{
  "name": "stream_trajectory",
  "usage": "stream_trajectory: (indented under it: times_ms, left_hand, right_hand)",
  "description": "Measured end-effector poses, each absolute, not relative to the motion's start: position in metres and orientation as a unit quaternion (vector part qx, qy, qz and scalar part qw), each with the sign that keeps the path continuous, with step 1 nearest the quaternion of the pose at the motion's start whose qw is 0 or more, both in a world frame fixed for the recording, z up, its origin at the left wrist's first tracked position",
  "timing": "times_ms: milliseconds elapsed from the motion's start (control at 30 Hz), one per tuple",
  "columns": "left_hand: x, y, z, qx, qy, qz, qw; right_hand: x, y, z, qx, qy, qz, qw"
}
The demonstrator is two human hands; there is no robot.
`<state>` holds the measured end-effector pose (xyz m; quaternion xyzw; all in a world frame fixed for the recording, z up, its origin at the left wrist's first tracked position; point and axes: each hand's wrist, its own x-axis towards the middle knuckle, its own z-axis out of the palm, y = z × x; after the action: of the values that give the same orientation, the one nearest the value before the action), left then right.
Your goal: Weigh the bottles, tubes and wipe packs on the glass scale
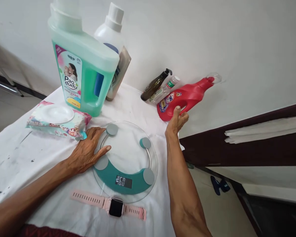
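My left hand [90, 149] lies at the left rim of a round glass bathroom scale [128, 154], fingers spread and thumb over the glass. The scale's lit display [123, 181] sits in its teal band. Farther off on the right, my right hand [176, 121] is at the handle side of a red detergent bottle [185, 97], thumb and fingers apart. Whether it touches the bottle is hard to make out. A pink-strapped smartwatch [115, 207] lies along the scale's near edge. Beside my left fingers is a pack of wet wipes [59, 120].
On the white tablecloth [12, 154] stand a large green detergent bottle [86, 65], a white bottle [112, 26] and a beige pouch-like container [119, 75]. A dark pump bottle [156, 85] and a clear bottle [165, 90] stand by the wall. Slippers [219, 185] lie on the floor.
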<state>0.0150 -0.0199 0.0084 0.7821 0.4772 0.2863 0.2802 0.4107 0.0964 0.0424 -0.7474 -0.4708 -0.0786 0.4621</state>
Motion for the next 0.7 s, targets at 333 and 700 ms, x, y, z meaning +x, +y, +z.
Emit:
stream_trajectory:
  times_ms: [333,700]
  left_hand:
    - [0.016,-0.020,0.006,0.782,0.473,0.294,0.280]
    - [0.015,-0.020,0.006,0.789,0.479,0.281,0.263]
  right_hand:
    - [0.423,0.127,0.074,-0.765,-0.198,-0.131,0.599]
    - [0.463,0.153,0.077,-0.671,-0.290,0.173,0.660]
